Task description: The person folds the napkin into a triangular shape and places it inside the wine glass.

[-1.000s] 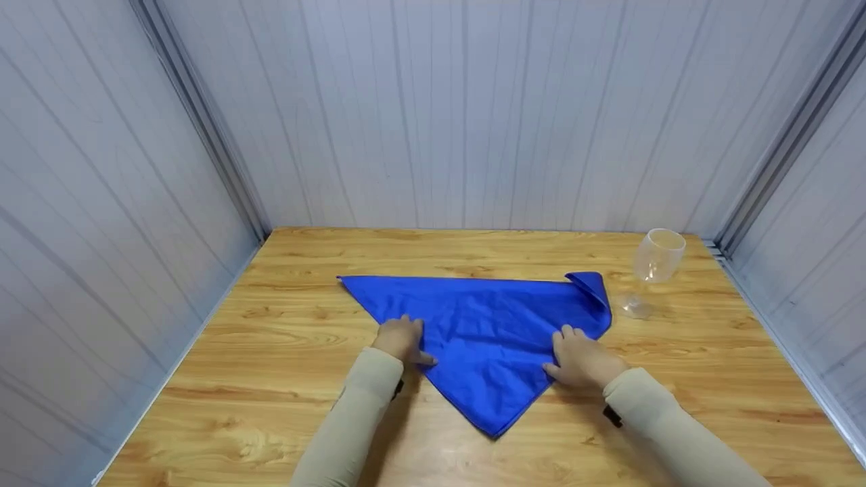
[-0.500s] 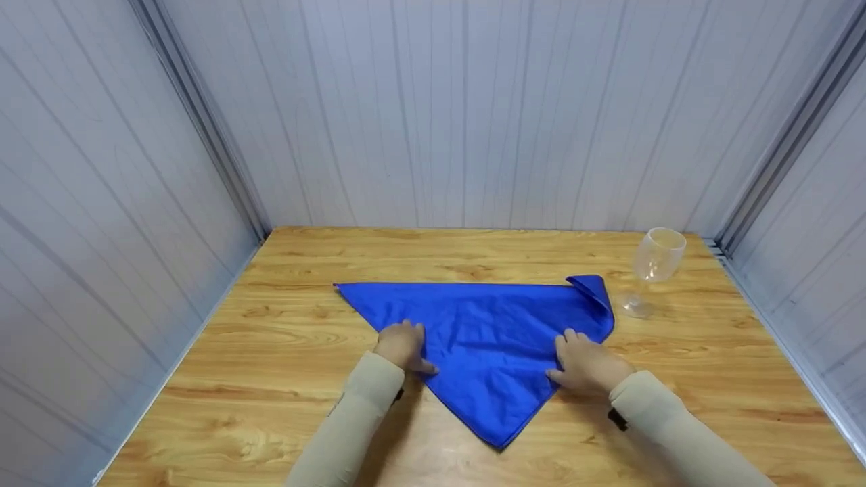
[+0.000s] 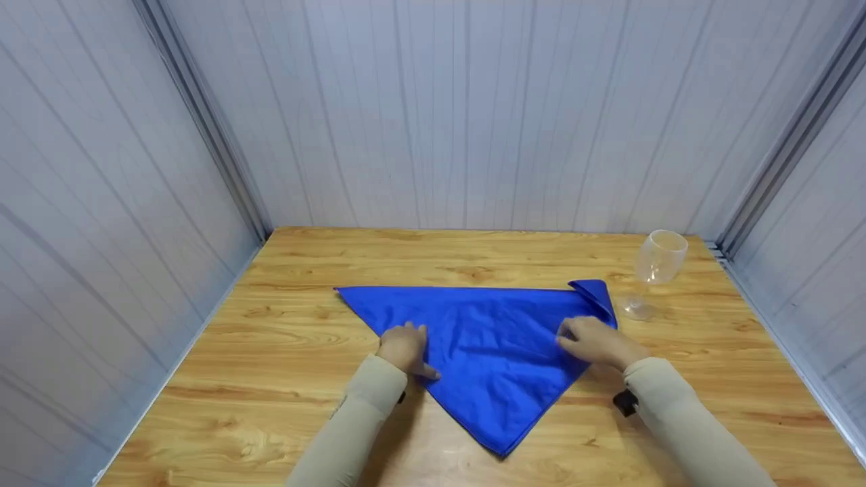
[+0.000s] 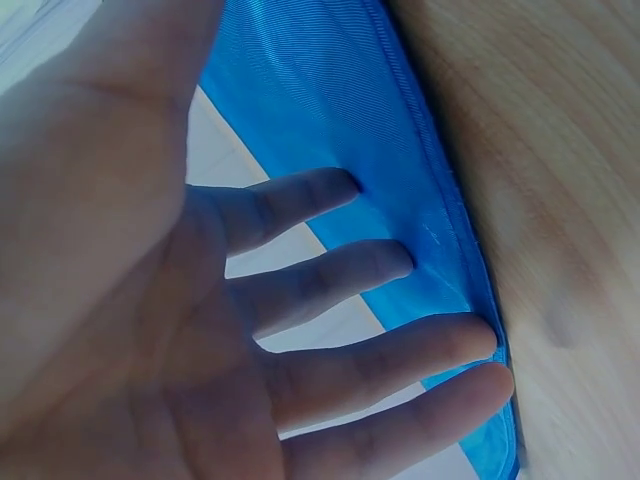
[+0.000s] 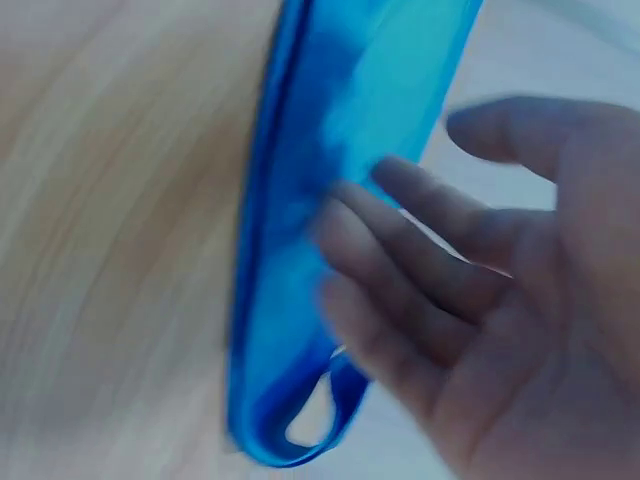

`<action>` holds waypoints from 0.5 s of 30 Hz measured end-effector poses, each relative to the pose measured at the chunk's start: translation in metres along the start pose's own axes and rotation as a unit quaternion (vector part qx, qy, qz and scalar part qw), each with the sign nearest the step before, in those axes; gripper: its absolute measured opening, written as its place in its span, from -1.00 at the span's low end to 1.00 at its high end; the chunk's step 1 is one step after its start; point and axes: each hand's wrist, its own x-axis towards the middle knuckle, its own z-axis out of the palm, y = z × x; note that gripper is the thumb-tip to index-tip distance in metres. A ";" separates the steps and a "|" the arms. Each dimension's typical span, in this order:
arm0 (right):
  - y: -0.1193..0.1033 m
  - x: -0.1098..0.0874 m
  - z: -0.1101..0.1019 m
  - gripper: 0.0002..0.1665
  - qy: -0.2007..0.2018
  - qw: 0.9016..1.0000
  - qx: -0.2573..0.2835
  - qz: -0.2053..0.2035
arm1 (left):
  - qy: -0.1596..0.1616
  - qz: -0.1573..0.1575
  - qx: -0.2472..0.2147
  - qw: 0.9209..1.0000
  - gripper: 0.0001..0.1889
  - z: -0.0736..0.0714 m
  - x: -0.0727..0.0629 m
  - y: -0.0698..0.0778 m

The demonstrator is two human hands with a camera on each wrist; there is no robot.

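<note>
A blue cloth point(image 3: 500, 358) lies folded into a triangle, its long side at the back and a point towards the person. Its right corner point(image 3: 594, 295) is curled over; the right wrist view shows an open loop in the curled cloth point(image 5: 260, 430). My left hand point(image 3: 404, 350) rests on the left slanting edge. In the left wrist view its fingertips point(image 4: 480, 335) touch the cloth with the fingers nearly straight. Over the right part of the cloth is my right hand point(image 3: 599, 341), fingers loosely bent, holding nothing.
A clear stemmed wine glass point(image 3: 659, 260) stands upright at the back right, close to the curled corner. The wooden tabletop point(image 3: 270, 379) is bounded by pale panel walls point(image 3: 433, 122) at the back and both sides.
The cloth has slid a little towards the person, the left hand moving along with it. My right hand has come off the cloth's right edge and shifted slightly right and back.
</note>
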 end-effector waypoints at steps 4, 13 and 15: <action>0.014 0.005 0.002 -0.71 0.054 0.998 -0.018 0.022 | -0.004 -0.005 0.001 1.000 0.02 0.000 0.002 0.001; 0.033 0.001 -0.001 -0.49 0.032 0.995 -0.030 0.087 | -0.004 -0.010 0.005 1.000 0.08 0.002 0.003 0.000; 0.037 -0.002 -0.002 -0.45 0.022 0.994 -0.036 0.102 | -0.003 -0.008 0.001 1.000 0.08 0.002 0.002 0.000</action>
